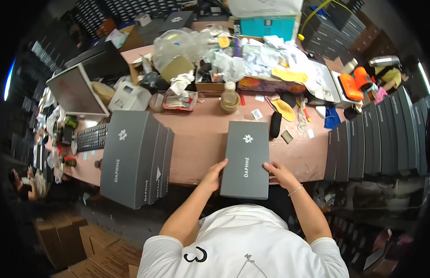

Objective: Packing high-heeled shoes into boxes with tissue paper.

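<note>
A closed dark grey shoebox (238,180) with white print on its lid lies in front of me, its near end over the table's front edge. My left hand (216,173) presses against its left side and my right hand (280,174) against its right side, so the box is gripped between them. The fingertips under and behind the box are partly hidden. To the left stands a stack of similar grey shoeboxes (127,162), leaning over the front edge. Further right, a row of grey shoeboxes (370,139) lines the table's side.
A monitor (76,92), keyboard (92,137) and white label printer (129,98) stand at the left. Behind the box are a glue bottle (229,98), yellow insoles (283,110) and an open carton (210,86) of papers and plastic. Brown cartons (101,245) sit on the floor at lower left.
</note>
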The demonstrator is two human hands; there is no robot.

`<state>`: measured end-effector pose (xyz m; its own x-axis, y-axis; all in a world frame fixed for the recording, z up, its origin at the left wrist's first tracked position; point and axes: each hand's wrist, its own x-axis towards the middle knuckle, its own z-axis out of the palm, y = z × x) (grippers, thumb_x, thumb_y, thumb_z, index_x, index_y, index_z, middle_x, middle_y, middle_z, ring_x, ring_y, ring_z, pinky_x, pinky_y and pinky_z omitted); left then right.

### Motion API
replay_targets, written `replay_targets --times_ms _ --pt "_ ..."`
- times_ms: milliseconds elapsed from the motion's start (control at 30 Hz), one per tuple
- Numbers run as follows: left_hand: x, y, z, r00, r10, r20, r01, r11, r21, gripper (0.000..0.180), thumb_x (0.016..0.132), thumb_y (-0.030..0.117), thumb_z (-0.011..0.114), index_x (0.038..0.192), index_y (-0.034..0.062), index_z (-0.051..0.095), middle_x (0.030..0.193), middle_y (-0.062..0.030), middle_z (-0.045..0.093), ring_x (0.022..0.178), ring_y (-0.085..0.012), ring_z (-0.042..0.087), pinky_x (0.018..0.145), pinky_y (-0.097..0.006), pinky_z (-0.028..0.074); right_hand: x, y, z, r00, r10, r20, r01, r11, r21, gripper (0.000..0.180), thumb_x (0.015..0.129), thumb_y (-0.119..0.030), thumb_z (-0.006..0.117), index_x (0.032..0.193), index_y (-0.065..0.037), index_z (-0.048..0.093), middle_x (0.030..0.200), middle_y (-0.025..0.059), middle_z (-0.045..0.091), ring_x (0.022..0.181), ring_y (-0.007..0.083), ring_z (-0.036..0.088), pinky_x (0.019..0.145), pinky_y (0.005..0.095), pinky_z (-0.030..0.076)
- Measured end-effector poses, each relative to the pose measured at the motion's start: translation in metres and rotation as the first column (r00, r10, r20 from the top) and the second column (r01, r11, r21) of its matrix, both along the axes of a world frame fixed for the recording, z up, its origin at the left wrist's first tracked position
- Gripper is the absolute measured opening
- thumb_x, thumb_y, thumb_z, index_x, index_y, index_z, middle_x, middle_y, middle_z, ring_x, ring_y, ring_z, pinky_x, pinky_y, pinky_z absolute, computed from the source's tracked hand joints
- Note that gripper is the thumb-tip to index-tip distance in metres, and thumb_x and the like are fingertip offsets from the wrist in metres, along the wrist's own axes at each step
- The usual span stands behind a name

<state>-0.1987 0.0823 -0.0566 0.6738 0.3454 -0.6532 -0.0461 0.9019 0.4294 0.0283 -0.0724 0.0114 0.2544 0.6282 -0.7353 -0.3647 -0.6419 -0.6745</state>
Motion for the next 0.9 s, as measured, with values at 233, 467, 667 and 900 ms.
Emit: replay_targets --times_ms 233,467,667,900 --pt "-0.068 0.057 0.015 0.985 0.127 -0.116 -0.055 0.872 0.487 0.071 0.093 0.053 0.046 0.147 0.0120 0.026 0.148 -0.0173 0.030 0.137 -0.0287 0.028 0.111 -0.048 0.019 -0.106 0.038 0.025 0.870 0.482 0.104 -0.489 0.812 0.318 0.061 0.081 -0.035 0.071 0.128 -0.008 0.044 0.106 0.0125 0.058 0.095 0.0222 0.058 0.079 0.0356 0.049" --pt "-0.087 0.045 0.063 0.809 0.208 -0.550 0.497 0.257 0.829 0.043 0.082 0.014 0.070 0.119 -0.0001 0.056 0.116 -0.0161 0.058 0.106 -0.0246 0.056 0.089 -0.033 0.045 -0.039 0.004 -0.038 0.060 0.378 0.924 -0.471 0.827 -0.307 0.041 0.076 -0.016 0.070 0.112 -0.008 0.053 0.118 0.0126 0.052 0.119 0.0333 0.043 0.101 0.0631 0.026" --pt "0.007 -0.061 0.084 0.587 -0.730 -0.350 0.637 0.151 0.756 0.033 0.086 0.026 0.065 0.108 0.0010 0.064 0.101 -0.0112 0.066 0.093 -0.0217 0.063 0.083 -0.031 0.049 -0.073 0.056 0.017 0.408 0.258 0.876 -0.532 0.847 -0.002 0.015 0.081 -0.007 0.059 0.095 -0.005 0.055 0.108 0.0150 0.054 0.097 0.0364 0.055 0.081 0.0387 0.049" --pt "0.049 -0.064 -0.007 0.988 0.047 -0.150 0.103 0.529 0.843 0.030 0.093 0.019 0.055 0.119 0.0037 0.053 0.110 -0.0061 0.057 0.102 -0.0169 0.054 0.090 -0.031 0.043 -0.122 0.068 0.064 0.520 0.220 0.825 -0.752 0.575 0.321 0.026 0.083 -0.015 0.063 0.107 -0.004 0.058 0.108 0.0133 0.060 0.102 0.0296 0.059 0.087 0.0388 0.049"
